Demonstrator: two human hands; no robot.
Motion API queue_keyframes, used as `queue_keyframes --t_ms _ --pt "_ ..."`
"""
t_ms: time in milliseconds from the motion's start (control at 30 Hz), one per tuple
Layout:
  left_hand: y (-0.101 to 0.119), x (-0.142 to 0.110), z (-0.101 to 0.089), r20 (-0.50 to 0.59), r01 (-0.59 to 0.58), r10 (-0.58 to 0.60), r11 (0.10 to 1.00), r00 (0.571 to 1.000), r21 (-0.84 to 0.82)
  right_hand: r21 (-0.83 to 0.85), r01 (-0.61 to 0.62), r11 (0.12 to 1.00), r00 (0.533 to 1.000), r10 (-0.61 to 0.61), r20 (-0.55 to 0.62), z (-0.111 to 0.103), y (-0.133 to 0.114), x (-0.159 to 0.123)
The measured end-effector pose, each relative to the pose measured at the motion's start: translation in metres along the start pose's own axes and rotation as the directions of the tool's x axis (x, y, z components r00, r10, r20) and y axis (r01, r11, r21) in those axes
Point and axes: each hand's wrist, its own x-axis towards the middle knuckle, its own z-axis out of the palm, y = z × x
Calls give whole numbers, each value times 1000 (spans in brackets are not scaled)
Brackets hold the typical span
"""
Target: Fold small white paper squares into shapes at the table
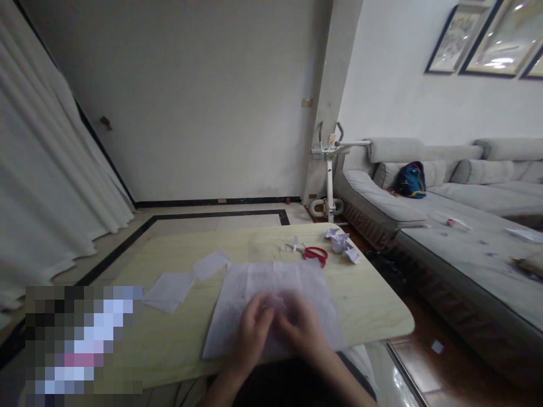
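My left hand [255, 321] and my right hand [300, 321] meet over a large creased white sheet [275, 277], which looks like thin paper or cloth. The fingers of both curl inward and close around a small whitish thing [278, 302] too blurred to name. Motion smears the right fingers most. Beyond the sheet, red-handled scissors [316, 255] lie beside small white scraps [292, 244]. Crumpled pale-purple paper [340, 243] rests near the far right corner. To the left are two flat white paper pieces [169, 291], [211, 264].
The light wooden table [369, 308] has rounded corners. A pixelated patch covers the lower left. A grey sofa [382, 209] with a blue backpack [410, 180] stands to the right, white exercise equipment [330, 181] behind the table, and a white curtain [55, 158] at left.
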Motion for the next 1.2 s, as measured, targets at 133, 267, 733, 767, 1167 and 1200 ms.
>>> queue_keyframes --t_ms 133,267,733,767,1167,1200 --pt "-2 0 0 -8 -10 10 1000 1000 13 -24 1 1000 1000 -1 7 -1 -2 -1" --pt "-3 1 0 4 3 -3 1000 1000 20 -20 -4 1000 1000 4 6 -1 -2 0" --pt "4 0 0 37 -5 6 1000 999 -27 -38 94 995 996 -94 8 -2 -4 0" --pt "4 1 0 37 -2 3 1000 999 -28 -44 107 993 994 -106 15 -2 -4 0" --pt "-8 2 -2 27 13 -13 1000 1000 4 -10 -26 1000 999 26 -28 1 3 0" --pt "-8 2 -2 12 18 -18 1000 1000 22 13 -50 999 998 50 -27 2 4 1"
